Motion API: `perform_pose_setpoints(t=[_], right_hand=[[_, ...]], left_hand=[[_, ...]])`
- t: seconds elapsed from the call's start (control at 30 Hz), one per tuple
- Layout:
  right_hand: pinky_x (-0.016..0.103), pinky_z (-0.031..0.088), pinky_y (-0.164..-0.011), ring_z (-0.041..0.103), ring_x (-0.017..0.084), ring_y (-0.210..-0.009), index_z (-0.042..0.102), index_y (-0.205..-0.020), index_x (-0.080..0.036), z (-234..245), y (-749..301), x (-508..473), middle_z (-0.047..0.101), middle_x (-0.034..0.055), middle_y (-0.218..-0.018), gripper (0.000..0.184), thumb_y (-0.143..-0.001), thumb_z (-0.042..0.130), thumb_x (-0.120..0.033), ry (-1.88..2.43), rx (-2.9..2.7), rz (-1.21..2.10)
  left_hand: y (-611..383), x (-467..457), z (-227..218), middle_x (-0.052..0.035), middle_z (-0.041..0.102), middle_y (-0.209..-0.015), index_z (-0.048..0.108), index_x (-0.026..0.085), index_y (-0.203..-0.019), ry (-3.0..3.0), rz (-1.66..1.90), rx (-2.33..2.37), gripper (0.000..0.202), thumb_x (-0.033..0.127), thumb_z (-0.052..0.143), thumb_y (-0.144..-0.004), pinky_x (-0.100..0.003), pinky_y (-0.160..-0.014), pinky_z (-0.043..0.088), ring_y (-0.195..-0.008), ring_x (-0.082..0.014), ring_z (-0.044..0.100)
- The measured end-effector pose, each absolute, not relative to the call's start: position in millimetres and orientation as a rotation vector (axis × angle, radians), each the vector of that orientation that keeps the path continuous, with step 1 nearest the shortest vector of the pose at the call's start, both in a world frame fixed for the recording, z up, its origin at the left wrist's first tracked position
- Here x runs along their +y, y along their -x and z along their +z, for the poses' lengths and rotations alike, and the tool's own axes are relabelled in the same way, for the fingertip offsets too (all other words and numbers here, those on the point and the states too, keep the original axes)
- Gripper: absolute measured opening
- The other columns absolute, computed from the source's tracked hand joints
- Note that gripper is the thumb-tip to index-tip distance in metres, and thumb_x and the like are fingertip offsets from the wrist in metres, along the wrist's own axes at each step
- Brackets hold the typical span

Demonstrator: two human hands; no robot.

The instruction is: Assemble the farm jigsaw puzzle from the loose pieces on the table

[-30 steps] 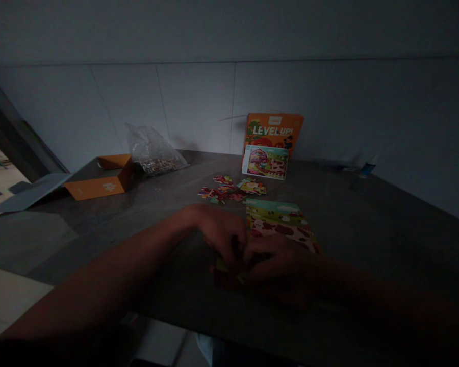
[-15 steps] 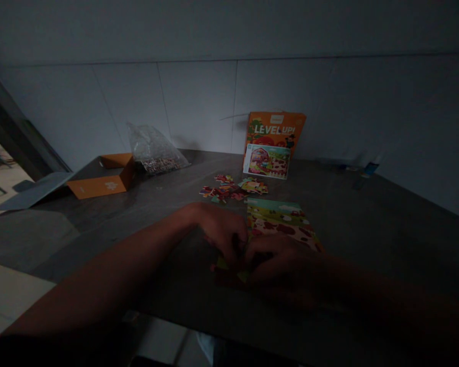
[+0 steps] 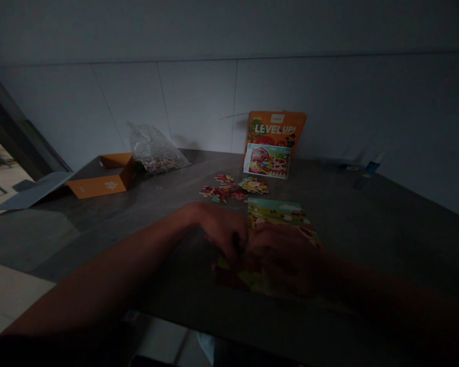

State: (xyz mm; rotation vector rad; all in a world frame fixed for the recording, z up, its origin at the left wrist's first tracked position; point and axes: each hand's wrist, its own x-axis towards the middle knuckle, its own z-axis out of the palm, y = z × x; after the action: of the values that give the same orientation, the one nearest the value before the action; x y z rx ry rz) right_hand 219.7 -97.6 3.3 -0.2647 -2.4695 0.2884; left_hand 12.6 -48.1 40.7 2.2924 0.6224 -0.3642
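Observation:
A partly joined jigsaw puzzle [image 3: 277, 213] with a farm picture lies on the dark table [image 3: 367, 224] in front of me. My left hand [image 3: 224, 232] rests at its left edge, fingers curled down on the pieces there. My right hand [image 3: 286, 255] lies over the puzzle's near part, fingers bent and pressing on it. The two hands touch at the middle. What the fingers pinch is hidden in the dim light. A heap of loose pieces [image 3: 233, 187] sits just beyond the puzzle.
The orange puzzle box [image 3: 276, 143] leans on the tiled wall at the back. At the left lie a clear plastic bag [image 3: 155, 149], an open orange box part [image 3: 103, 178] and a grey sheet [image 3: 32, 189]. A small blue object [image 3: 369, 168] sits at the right.
My right hand has slid a little farther up over the puzzle, covering more of it. My left hand has barely moved.

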Motion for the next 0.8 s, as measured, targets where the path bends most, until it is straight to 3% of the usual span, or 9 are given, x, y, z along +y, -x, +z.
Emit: perform_pose_setpoints(t=[0.27,0.4,0.57,0.7,0.8], right_hand=[[0.024,0.042,-0.062,0.063,0.013,-0.070,0.071,-0.096,-0.014,1,-216,-93,0.071,0.0060,-0.083,0.026,-0.080,0.051,-0.012,0.129,-2.620,0.476],[0.024,0.042,-0.063,0.063,0.013,-0.068,0.072,-0.089,-0.015,-1,-217,-93,0.071,0.0051,-0.077,0.022,-0.080,0.052,-0.012,0.158,-2.606,0.469],[0.026,0.042,-0.062,0.063,0.014,-0.063,0.075,-0.083,-0.020,-4,-219,-86,0.073,0.0024,-0.073,0.020,-0.079,0.056,-0.015,0.533,-2.575,0.422],[0.025,0.041,-0.059,0.064,0.014,-0.061,0.076,-0.078,-0.019,-7,-221,-74,0.074,0.0028,-0.073,0.022,-0.075,0.055,-0.013,0.894,-2.469,0.396],[0.024,0.040,-0.059,0.062,0.013,-0.061,0.076,-0.079,-0.018,-7,-221,-70,0.073,0.0014,-0.072,0.022,-0.075,0.055,-0.012,0.849,-2.451,0.441]], left_hand=[[-13,-47,41,0.0048,0.056,-0.050,0.065,0.016,-0.061,-2.276,-0.362,0.588,0.021,0.030,0.074,-0.074,-0.019,-0.044,0.030,-0.044,-0.0074,0.045],[-13,-46,39,0.0035,0.057,-0.052,0.063,0.016,-0.062,-2.275,-0.368,0.598,0.028,0.037,0.070,-0.079,-0.019,-0.044,0.031,-0.046,-0.0080,0.046],[-12,-45,41,0.0025,0.061,-0.057,0.066,0.016,-0.068,-2.323,-0.373,0.633,0.032,0.046,0.067,-0.081,-0.020,-0.047,0.032,-0.049,-0.0087,0.049],[-3,-35,48,0.0005,0.069,-0.071,0.070,0.016,-0.075,-2.552,-0.166,0.889,0.019,0.033,0.067,-0.082,-0.020,-0.056,0.037,-0.062,-0.0101,0.058],[13,-19,52,-0.0018,0.071,-0.079,0.072,0.016,-0.081,-2.702,0.013,1.248,0.015,0.028,0.063,-0.083,-0.022,-0.062,0.039,-0.069,-0.0129,0.062]])
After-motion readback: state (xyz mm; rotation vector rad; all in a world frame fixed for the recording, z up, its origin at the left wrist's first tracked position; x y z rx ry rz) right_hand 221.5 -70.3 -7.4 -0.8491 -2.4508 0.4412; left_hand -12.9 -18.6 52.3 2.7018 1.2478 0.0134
